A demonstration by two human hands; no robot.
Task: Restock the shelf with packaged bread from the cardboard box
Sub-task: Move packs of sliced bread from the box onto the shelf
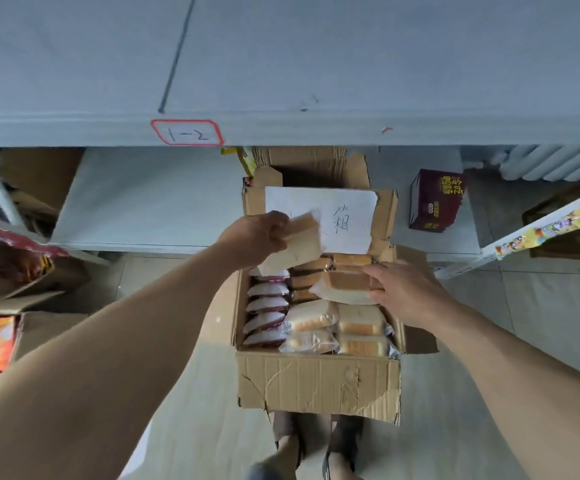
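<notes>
Above one open cardboard box [318,379], the left hand [254,239] pinched one bread packet [299,245] while the right hand [406,292] gripped a second packet [345,287].

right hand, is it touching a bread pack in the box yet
Touching. The head view shows the right hand with its fingers curled over the edge of a bread pack lying on top in the cardboard box.

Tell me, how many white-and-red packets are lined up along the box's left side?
5 show, in one column down the left side of the cardboard box: at. More may lie underneath.
</notes>
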